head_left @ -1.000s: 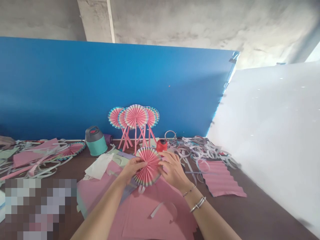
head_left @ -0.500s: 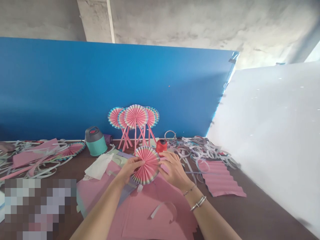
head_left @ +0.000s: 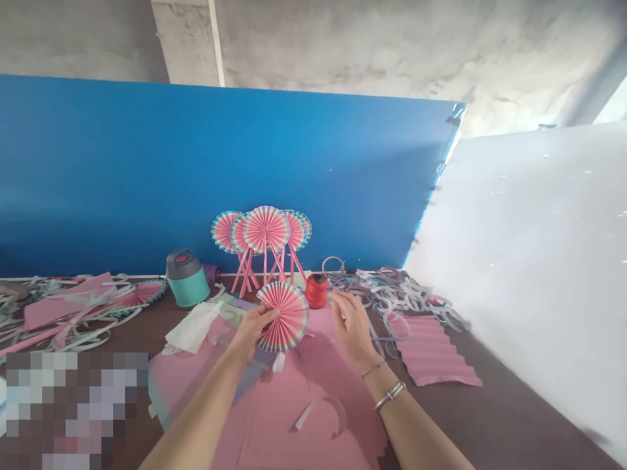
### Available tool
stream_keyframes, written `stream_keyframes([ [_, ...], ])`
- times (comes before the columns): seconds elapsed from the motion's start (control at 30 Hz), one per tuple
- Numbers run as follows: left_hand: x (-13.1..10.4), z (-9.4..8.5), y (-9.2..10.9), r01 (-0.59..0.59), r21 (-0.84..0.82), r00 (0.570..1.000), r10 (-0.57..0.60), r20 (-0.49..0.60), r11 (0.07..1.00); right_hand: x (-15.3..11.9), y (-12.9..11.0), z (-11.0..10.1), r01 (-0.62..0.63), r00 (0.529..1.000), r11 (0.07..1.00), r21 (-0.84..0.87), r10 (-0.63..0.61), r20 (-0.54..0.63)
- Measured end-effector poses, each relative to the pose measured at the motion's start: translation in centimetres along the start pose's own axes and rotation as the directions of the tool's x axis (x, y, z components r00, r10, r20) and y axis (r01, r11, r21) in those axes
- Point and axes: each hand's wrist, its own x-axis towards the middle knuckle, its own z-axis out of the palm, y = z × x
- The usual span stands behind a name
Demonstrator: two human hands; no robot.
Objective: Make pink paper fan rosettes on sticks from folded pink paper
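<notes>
A round pleated pink paper fan with a pale striped rim is pinched at its left side by my left hand. My right hand is apart from the fan, to its right, with its fingers loosely bent and nothing visible in them. Just beyond the right fingers stands a spool of red thread. Under both hands lie pink paper sheets, with a curled white strip on top.
Finished-looking fans on pink sticks stand against the blue panel. A teal and grey container is at left. Paper strips and a pleated pink sheet lie at right. Another person's hand shows at far left.
My right hand has come off the fan's right edge and moved a little to the right. The fan has shifted slightly left and up in my left hand.
</notes>
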Motion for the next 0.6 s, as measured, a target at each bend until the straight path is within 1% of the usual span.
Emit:
stream_keyframes([
  [0.03, 0.1, 0.0, -0.1, -0.016, 0.007, 1.000, 0.016, -0.023, 1.000, 0.1, 0.7, 0.1, -0.109, 0.994, 0.990, -0.088, 0.111, 0.020],
  [0.07, 0.2, 0.0, -0.2, -0.031, 0.010, 0.999, 0.031, -0.043, 0.999, 0.2, 1.3, 0.1, -0.199, 0.974, 0.962, -0.187, 0.215, 0.069],
  [0.1, 0.3, 0.0, -0.3, -0.042, 0.010, 0.997, 0.043, -0.059, 0.999, 0.3, 1.9, 0.1, -0.248, 0.956, 0.939, -0.240, 0.277, 0.093],
  [0.17, 0.3, 0.0, -0.5, -0.056, 0.011, 0.995, 0.057, -0.085, 0.998, 0.4, 2.7, 0.0, -0.303, 0.923, 0.899, -0.316, 0.359, 0.136],
  [0.3, 0.0, 0.4, -0.3, -0.067, 0.004, 0.992, 0.067, -0.107, 0.998, 0.2, 3.1, -0.1, -0.348, 0.855, 0.833, -0.430, 0.471, 0.219],
  [0.43, -0.6, 1.2, 0.2, -0.163, -0.058, 0.986, 0.161, -0.035, 0.985, -0.2, 2.6, -0.2, -0.357, 0.790, 0.786, -0.505, 0.543, 0.286],
  [0.5, -0.8, 1.5, 0.5, -0.201, -0.066, 0.980, 0.200, -0.025, 0.977, -0.2, 2.2, -0.4, -0.354, 0.773, 0.771, -0.529, 0.560, 0.299],
  [0.6, -0.9, 1.6, 0.8, -0.222, -0.070, 0.974, 0.219, -0.052, 0.973, -0.1, 1.9, -0.7, -0.348, 0.758, 0.758, -0.552, 0.574, 0.309],
])
